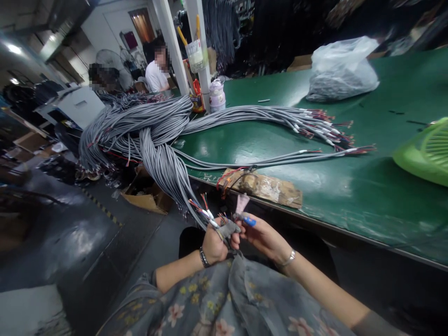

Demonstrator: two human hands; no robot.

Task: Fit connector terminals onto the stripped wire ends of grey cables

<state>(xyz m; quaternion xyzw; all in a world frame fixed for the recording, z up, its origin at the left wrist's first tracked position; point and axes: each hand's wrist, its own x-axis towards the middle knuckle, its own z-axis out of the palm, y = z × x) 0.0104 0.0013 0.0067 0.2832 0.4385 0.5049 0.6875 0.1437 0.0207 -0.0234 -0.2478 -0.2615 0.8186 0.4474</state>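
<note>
Several grey cables [200,215] with white-banded ends and loose coloured wires [205,201] run into my left hand [214,245], which is closed around them near my lap. Grey fabric [229,229] covers the thumb area of that hand. Close against it, my right hand [264,235] has its fingers pinched together at the wire ends; what lies between them is too small to make out. A blue wrap [249,221] shows on a right finger. A pale pink flared piece [242,203] sticks up beside the fingertips.
A large grey cable bundle [164,121] drapes over the green table [336,186]. On it are a wooden board [269,186] at the front edge, a green basket [427,151], a plastic bag [341,70] and a lidded cup [217,95]. A person [156,74] sits behind.
</note>
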